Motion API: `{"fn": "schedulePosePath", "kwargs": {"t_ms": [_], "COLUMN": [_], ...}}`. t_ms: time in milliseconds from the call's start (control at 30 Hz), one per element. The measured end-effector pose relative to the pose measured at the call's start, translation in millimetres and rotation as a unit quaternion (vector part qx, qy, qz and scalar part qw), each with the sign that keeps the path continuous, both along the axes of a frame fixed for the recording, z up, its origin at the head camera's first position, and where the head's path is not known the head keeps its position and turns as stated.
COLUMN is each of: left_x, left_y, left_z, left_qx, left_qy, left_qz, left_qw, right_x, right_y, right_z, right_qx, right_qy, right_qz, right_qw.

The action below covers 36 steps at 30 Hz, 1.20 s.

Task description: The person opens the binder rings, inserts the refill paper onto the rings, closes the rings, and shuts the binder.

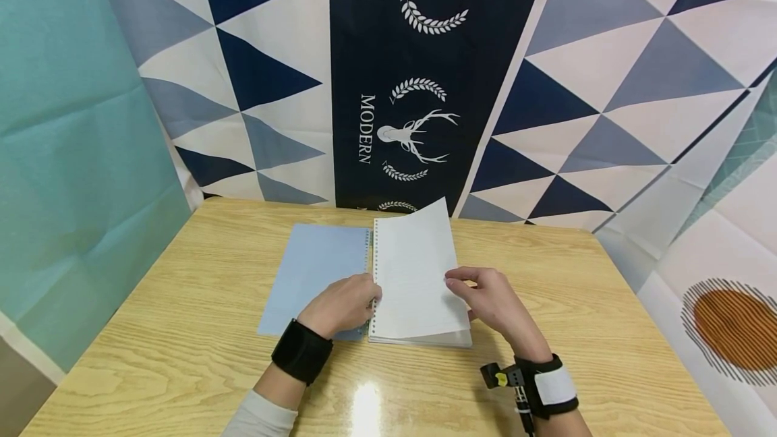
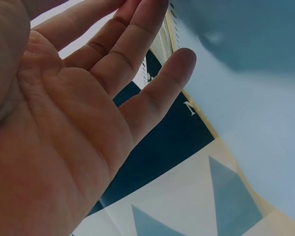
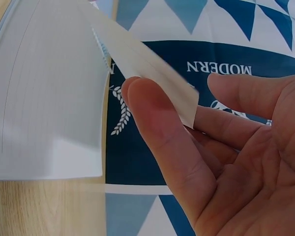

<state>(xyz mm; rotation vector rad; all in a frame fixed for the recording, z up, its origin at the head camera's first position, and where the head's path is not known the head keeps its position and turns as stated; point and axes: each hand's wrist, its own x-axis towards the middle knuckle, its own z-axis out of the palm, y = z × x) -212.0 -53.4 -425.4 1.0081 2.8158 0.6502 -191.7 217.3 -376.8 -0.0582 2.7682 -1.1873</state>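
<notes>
A spiral notebook lies open, its light blue cover (image 1: 324, 258) turned to the left and its stack of white pages (image 1: 449, 340) on the right. One white page (image 1: 415, 268) rises from that stack, its far right corner bent upward. My right hand (image 1: 488, 299) pinches this page by its right edge, between thumb (image 3: 155, 118) and forefinger. At the binding, my left hand (image 1: 346, 302) rests with its fingertips right at the row of holes. The left wrist view shows its fingers (image 2: 160, 88) loosely extended, some tips cut off by the frame.
The notebook lies on a wooden table (image 1: 200, 302). Behind stands a patterned cloth (image 1: 273, 52) with triangles and a dark deer band; a teal cloth (image 1: 73, 120) hangs at left. Black straps circle both wrists, the right strap (image 1: 549, 386) bearing a small camera (image 1: 504, 376).
</notes>
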Motion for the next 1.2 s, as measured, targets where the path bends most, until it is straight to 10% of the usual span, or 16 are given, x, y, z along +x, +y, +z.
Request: {"fn": "schedulePosePath", "kwargs": {"t_ms": [1200], "left_x": [2.1], "left_y": [0.7], "left_z": [3.0], "left_qx": [-0.042], "left_qy": [-0.025], "left_qz": [0.009], "left_qw": [0.9988], "right_x": [-0.8], "right_y": [1.0], "right_z": [1.4], "right_qx": [0.001], "right_qy": [0.004], "right_qz": [0.004], "right_qw": [1.0]}}
